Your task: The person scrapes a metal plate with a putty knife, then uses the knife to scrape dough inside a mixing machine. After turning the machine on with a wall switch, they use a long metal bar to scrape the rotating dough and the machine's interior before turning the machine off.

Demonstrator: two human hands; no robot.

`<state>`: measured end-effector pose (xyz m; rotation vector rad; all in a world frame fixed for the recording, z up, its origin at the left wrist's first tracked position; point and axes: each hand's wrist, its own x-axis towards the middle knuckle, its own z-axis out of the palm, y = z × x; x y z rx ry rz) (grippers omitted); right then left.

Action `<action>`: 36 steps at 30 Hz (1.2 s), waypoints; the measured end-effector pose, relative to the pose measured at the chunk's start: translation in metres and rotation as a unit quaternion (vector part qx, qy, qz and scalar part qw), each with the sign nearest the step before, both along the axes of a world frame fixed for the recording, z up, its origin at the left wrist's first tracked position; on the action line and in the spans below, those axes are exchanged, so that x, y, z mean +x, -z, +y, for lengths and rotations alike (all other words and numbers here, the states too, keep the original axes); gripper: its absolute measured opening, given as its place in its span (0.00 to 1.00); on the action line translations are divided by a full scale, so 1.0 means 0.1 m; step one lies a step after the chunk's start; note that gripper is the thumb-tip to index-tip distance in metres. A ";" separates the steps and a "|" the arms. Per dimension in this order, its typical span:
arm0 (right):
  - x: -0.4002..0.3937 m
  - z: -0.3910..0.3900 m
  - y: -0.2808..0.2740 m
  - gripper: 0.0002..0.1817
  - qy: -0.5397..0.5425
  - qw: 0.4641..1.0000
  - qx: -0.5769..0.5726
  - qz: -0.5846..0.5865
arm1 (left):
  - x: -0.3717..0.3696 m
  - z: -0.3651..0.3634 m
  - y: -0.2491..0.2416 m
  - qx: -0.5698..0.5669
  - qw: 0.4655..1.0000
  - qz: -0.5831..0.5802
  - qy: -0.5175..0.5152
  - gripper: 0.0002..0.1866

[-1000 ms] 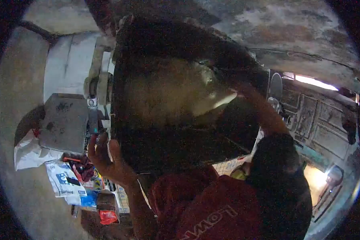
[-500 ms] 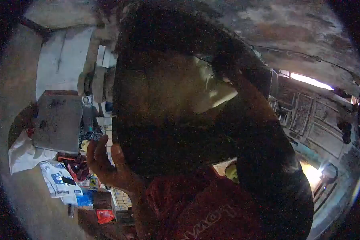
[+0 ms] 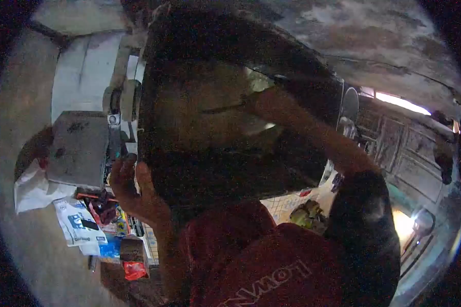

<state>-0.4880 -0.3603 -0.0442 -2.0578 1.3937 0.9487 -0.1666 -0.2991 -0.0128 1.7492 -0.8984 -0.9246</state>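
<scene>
Box, large, dark and open toward us, fills the middle of our view; its inner wall [image 3: 189, 179] lies between the fingers of our two hands, and its back is a dull brown. Below our right-hand fingers spreads our dark red shirt [image 3: 271, 256], with pale letters. Well to the right of those fingers stands a worn door [image 3: 397, 153]. Beyond our left fingertips leans a grey panel [image 3: 79, 148]. Our right hand [image 3: 271, 105] reaches inside the box; its fingers look closed around a stick, though the gloom blurs them. Our left hand [image 3: 141, 197] is at the box's left edge, fingers curled and thumb apart from them; whether it touches the edge, we cannot tell. Left of its knuckles lies a white and blue bag [image 3: 79, 222], and below them a red packet [image 3: 134, 270]. Thin and dark, the stick [image 3: 217, 108] points leftward from our right fingers.
</scene>
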 end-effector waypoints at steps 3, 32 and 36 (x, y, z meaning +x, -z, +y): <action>-0.01 0.08 0.41 0.18 0.045 0.996 -0.039 -0.062 | -0.02 0.02 0.05 -0.009 1.000 0.027 -0.010 0.22; -0.05 0.01 0.89 0.17 0.007 0.984 -0.125 -0.128 | -0.03 0.01 -0.03 -0.001 0.999 0.015 -0.032 0.17; -0.80 0.26 0.75 0.17 -0.058 0.979 -0.133 -0.146 | -0.07 -0.02 -0.05 0.010 0.999 0.010 -0.040 0.17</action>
